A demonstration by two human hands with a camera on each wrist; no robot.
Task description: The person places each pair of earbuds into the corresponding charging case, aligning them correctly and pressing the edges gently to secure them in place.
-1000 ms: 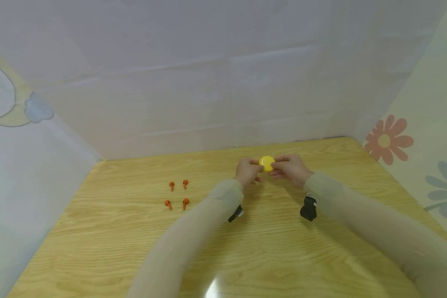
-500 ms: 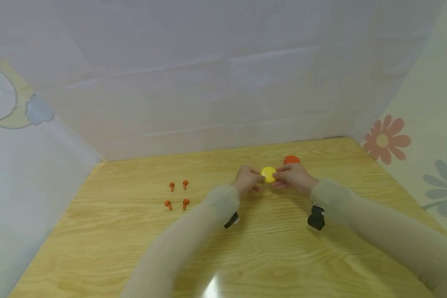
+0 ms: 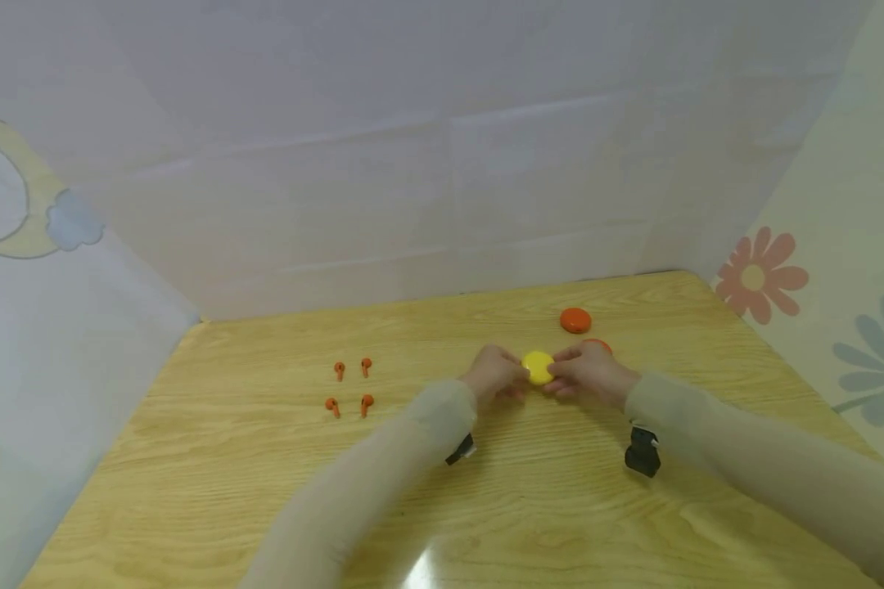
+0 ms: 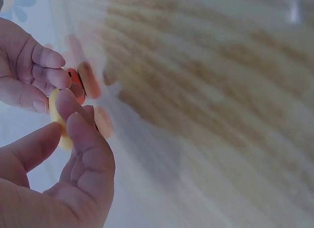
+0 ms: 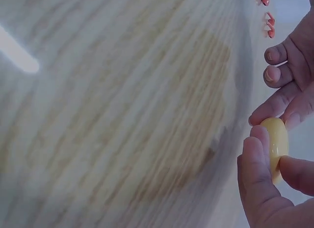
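Between both hands is a round, glossy yellow earbud case [image 3: 538, 368], held low over the wooden table. My left hand [image 3: 495, 373] pinches its left edge between thumb and fingers. From the other side, the thumb and fingers of my right hand [image 3: 593, 372] pinch the right edge. Seen edge-on in the right wrist view, the yellow case [image 5: 277, 144] looks thick and rounded. Just behind the right hand lies an orange round case [image 3: 599, 345], partly hidden by that hand. A second orange case [image 3: 575, 320] sits farther back.
Several orange earbuds [image 3: 367, 402] lie in two rows on the left of the wooden table [image 3: 228, 474]. A pale cloth wall [image 3: 324, 204] rises behind the back edge. Printed side walls flank the table.
Both hands have drawn the yellow case toward the front edge and slightly right. Two orange cases have come into view behind the right hand. The earbuds have stayed put.
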